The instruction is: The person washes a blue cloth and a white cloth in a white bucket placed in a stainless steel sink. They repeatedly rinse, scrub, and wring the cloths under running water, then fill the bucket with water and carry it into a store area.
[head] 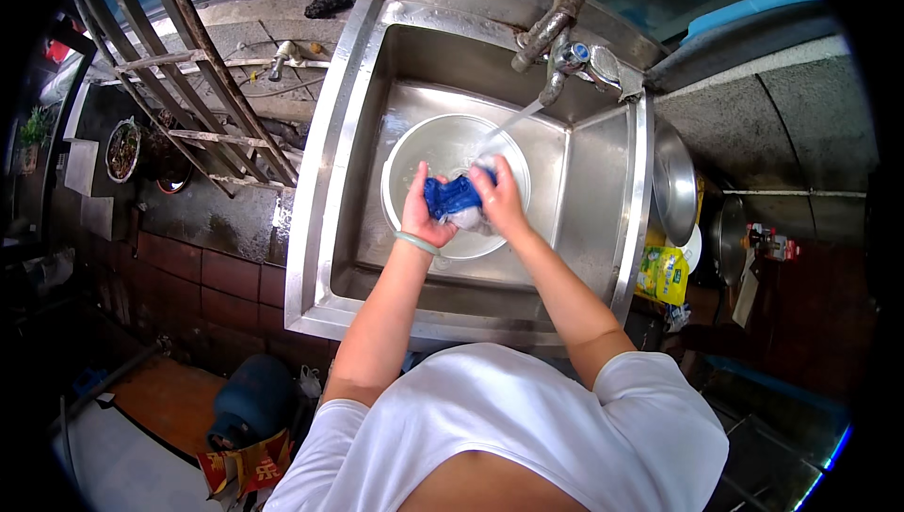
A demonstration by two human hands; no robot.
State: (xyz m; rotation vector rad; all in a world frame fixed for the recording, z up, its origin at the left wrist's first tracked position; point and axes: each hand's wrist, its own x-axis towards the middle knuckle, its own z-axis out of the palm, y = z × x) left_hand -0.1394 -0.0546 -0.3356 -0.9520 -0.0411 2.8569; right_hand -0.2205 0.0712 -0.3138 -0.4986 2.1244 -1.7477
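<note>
Both hands hold a wet blue and whitish-grey cloth (453, 196) over a white plastic basin (387, 191). My left hand (424, 212), with a pale green bangle at the wrist, grips the cloth's left end. My right hand (500, 198) is closed around the right end and partly hides it. A stream of water runs from the lower metal tap (552, 88) down to the cloth and into the basin. The basin stands on the floor of a stainless steel sink (597, 208). What the basin holds under my hands is mostly hidden.
A second, older tap (544, 35) juts over the sink's back edge. Right of the sink are a metal bowl (674, 184) and a yellow plastic packet (662, 275). A rusty metal rack (191, 74) leans at the left. A blue gas cylinder (254, 399) stands on the floor at lower left.
</note>
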